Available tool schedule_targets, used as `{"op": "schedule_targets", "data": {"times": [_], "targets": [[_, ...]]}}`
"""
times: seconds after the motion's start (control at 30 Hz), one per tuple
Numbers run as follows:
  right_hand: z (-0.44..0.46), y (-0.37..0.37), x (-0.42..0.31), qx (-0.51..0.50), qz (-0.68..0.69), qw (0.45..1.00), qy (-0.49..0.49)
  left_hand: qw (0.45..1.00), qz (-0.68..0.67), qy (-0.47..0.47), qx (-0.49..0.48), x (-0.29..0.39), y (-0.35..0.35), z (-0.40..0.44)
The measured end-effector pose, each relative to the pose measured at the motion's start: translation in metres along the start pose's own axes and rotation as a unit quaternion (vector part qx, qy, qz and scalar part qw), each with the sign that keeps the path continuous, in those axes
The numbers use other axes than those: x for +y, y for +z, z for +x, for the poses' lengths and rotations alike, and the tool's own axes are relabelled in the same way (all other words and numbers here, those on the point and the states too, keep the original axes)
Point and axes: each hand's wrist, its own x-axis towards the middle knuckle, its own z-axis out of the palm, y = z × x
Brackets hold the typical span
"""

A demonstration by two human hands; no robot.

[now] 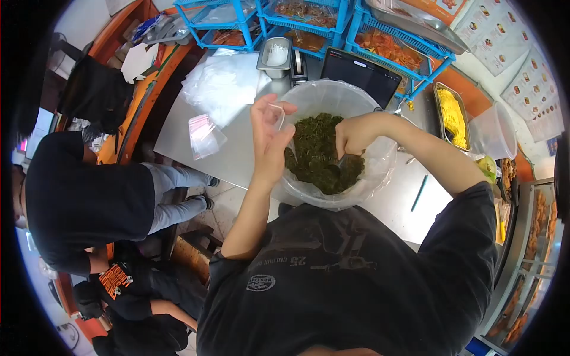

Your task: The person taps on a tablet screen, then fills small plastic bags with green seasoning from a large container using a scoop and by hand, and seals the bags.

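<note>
A large translucent bucket, with clear plastic lining its rim, stands in front of me on the metal table. Dark green chopped greens fill its lower part. My right hand reaches into it, fingers closed round what looks like a spoon whose end sits in the greens. At the bucket's left rim, my left hand is raised with thumb and fingers curled around a small clear plastic bag, its pale mouth edge showing. A few small clear bags lie on the table to the left.
Larger plastic bags, a metal container and a dark-screened tablet are behind the bucket. Blue racks hold packed food. At right are a tray of yellow food and a green pen. Other people stand at left.
</note>
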Motion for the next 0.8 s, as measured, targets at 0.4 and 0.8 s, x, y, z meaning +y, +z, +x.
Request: {"op": "schedule_targets", "data": {"times": [0.4, 0.8], "targets": [[-0.109, -0.043, 0.001, 0.229, 0.117, 0.961, -0.101, 0.968, 0.123, -0.134, -0.17, 0.015, 0.011, -0.004], [-0.1, 0.024, -0.064, 0.548, -0.199, 0.812, -0.024, 0.974, 0.057, -0.168, -0.142, -0.017, 0.028, -0.005]]}}
